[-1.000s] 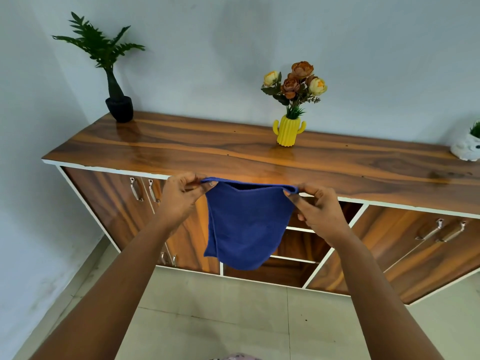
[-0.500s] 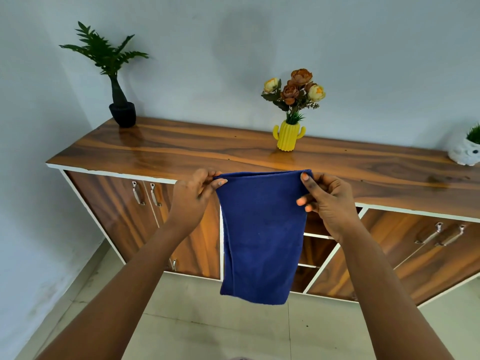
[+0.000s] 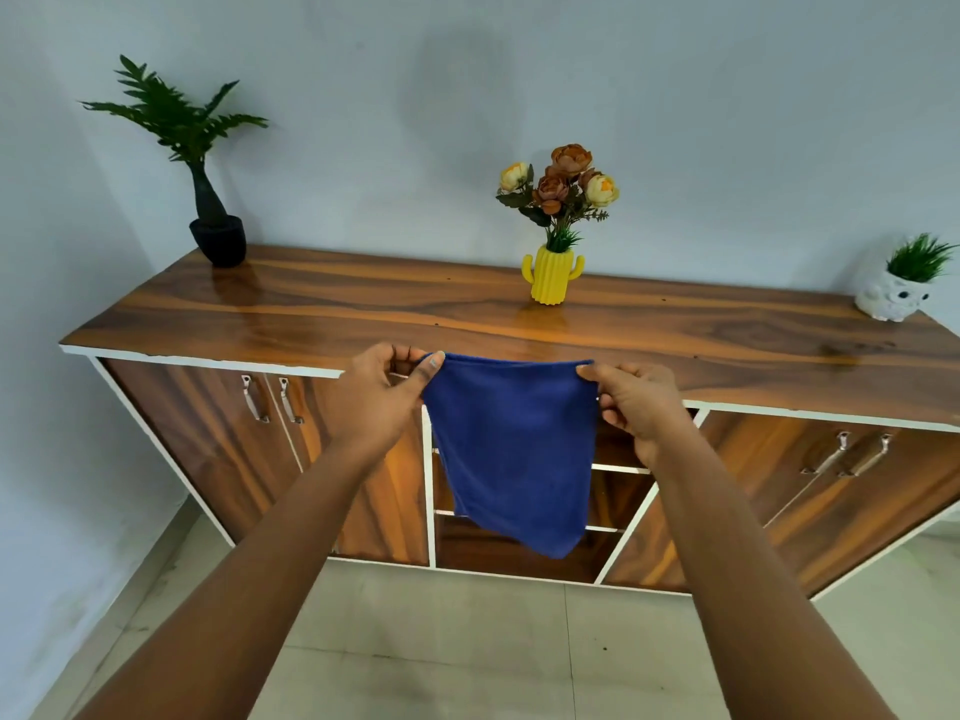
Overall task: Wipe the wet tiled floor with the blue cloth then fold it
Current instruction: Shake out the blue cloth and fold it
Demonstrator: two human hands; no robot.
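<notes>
Blue cloth (image 3: 511, 449) hanging btwn left hand (image 3: 376, 392) & right hand (image 3: 636, 402), top corners pinched.

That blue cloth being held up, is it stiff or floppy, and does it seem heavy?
Probably floppy: the blue cloth hangs limp from its top corners, its lower edge sagging unevenly. Likely light, since the left hand and right hand hold it by fingertip pinches alone.
</notes>
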